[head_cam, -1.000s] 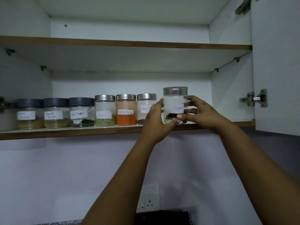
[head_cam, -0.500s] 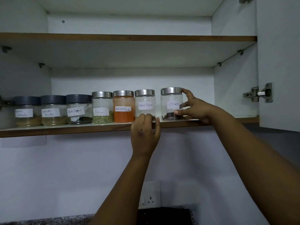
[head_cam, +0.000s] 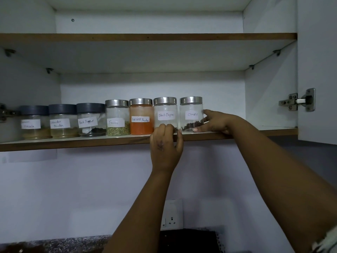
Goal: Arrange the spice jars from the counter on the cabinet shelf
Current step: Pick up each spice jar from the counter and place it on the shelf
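Head view: against the frame half a second back, we note little change; the Cloves jar [head_cam: 191, 114] stands where it did on the lower shelf [head_cam: 73, 141], and the right hand [head_cam: 217, 122] has slid from the lid down to the jar's right side and base. The left hand [head_cam: 166, 143] remains at the shelf's front edge. Right hand now: arm reaching up from lower right, fingers spread loosely, thumb tip and fingertips touching the glass, not clamped round it. Left hand: forearm near vertical, back toward us, fingers curled over the shelf lip in front of the steel-lidded Black Pepper jar [head_cam: 165, 114]; we cannot tell whether they touch that jar. The Cloves jar is upright, long axis vertical, label facing us, rightmost of seven jars in a row, just beside Black Pepper. The cabinet door [head_cam: 317, 70] hangs open at right.
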